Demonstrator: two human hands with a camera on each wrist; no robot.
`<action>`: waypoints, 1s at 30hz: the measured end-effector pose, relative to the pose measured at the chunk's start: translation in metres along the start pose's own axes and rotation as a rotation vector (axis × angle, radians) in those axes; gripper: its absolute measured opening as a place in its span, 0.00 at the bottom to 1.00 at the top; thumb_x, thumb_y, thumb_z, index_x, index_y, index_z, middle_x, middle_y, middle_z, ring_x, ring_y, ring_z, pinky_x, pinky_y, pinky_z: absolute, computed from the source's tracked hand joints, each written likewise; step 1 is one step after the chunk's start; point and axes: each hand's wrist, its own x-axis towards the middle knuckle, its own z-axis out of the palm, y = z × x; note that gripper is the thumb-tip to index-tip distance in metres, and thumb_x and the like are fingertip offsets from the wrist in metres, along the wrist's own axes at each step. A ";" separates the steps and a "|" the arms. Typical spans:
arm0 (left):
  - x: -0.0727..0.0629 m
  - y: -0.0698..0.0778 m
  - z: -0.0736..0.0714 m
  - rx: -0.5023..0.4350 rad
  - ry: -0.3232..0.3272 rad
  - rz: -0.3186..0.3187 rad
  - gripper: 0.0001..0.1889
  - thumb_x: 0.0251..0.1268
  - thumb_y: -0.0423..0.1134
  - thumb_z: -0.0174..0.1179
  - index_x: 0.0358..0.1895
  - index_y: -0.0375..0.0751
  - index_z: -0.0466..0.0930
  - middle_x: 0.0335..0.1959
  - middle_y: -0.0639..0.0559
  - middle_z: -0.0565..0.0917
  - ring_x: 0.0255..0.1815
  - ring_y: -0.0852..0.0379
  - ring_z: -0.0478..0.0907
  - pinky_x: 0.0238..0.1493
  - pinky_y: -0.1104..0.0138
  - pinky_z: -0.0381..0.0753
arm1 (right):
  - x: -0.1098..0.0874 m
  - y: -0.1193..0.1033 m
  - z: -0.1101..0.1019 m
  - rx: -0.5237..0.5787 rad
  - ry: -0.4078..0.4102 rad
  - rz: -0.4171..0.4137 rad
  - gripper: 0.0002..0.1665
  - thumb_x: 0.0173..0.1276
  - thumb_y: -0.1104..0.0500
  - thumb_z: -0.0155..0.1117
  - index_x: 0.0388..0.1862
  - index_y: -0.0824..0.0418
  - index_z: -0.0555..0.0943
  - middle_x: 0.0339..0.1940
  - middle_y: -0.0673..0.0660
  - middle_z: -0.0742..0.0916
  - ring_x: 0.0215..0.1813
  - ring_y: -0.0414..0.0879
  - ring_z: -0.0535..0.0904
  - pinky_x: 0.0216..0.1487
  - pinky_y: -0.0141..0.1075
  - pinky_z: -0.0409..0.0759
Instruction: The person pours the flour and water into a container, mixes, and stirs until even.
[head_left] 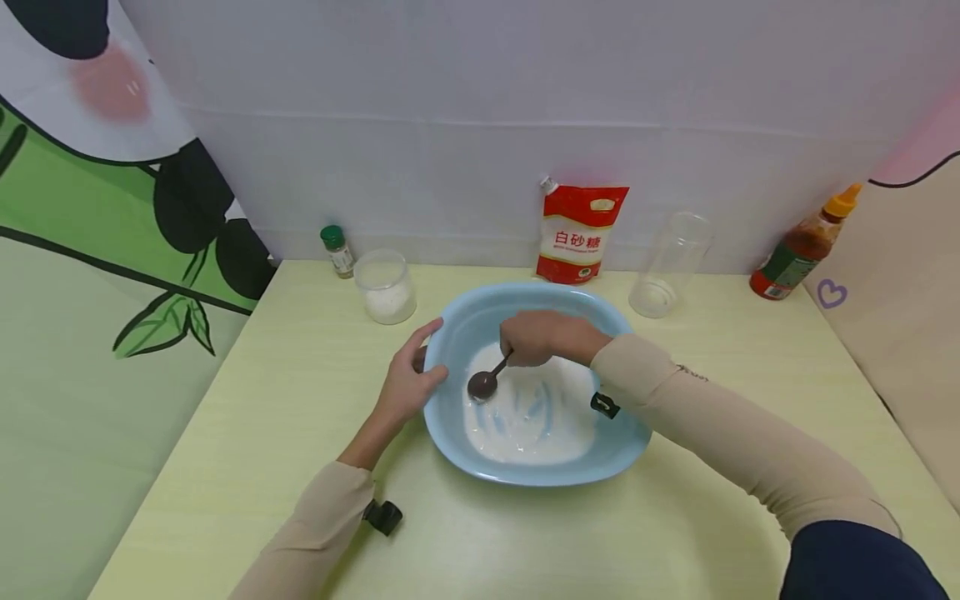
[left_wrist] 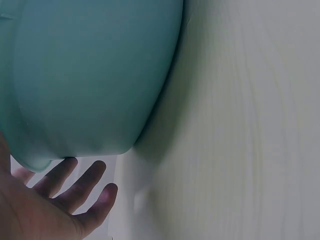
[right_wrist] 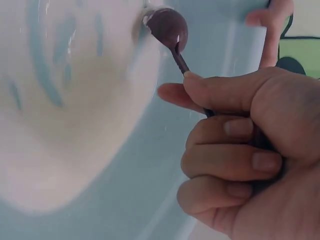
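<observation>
A light blue oval basin [head_left: 457, 454] stands on the table, its bottom spread with a white, wet-looking layer [head_left: 525, 425] streaked so the blue shows through. My left hand [head_left: 408, 379] holds the basin's left rim, thumb over the edge and fingers along the outer wall; in the left wrist view those fingers [left_wrist: 82, 187] lie under the rim. Inside the basin, my right hand [head_left: 536, 337] grips the handle of a dark brown spoon [right_wrist: 167, 29]. The spoon's rounded bowl rests at the left edge of the white layer, with some white on its rim.
Along the back stand a small green-capped jar [head_left: 337, 250], a glass with white contents [head_left: 386, 287], a red-and-white sugar pouch [head_left: 576, 237], a clear tall glass [head_left: 667, 271] and a sauce bottle with an orange cap [head_left: 802, 246]. A cloth wall [head_left: 450, 167] rises behind them.
</observation>
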 end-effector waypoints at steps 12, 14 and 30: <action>0.000 0.002 0.000 0.017 0.000 -0.020 0.39 0.54 0.25 0.55 0.75 0.47 0.65 0.61 0.27 0.79 0.55 0.35 0.81 0.44 0.53 0.87 | -0.031 -0.006 0.018 0.079 -0.192 -0.017 0.04 0.67 0.59 0.67 0.39 0.53 0.87 0.31 0.46 0.86 0.34 0.41 0.76 0.36 0.31 0.76; 0.000 0.002 -0.001 0.017 0.002 -0.021 0.39 0.54 0.25 0.55 0.75 0.47 0.65 0.61 0.27 0.79 0.55 0.35 0.81 0.44 0.53 0.86 | -0.038 0.001 0.019 0.056 -0.214 -0.003 0.03 0.66 0.59 0.67 0.37 0.54 0.87 0.30 0.47 0.86 0.33 0.41 0.76 0.35 0.31 0.75; 0.002 -0.004 0.000 0.004 -0.002 -0.012 0.39 0.54 0.25 0.54 0.75 0.47 0.65 0.62 0.28 0.78 0.56 0.35 0.81 0.47 0.53 0.86 | -0.053 0.059 -0.007 -0.025 -0.025 0.346 0.12 0.64 0.58 0.66 0.45 0.57 0.78 0.36 0.57 0.83 0.37 0.51 0.79 0.36 0.38 0.82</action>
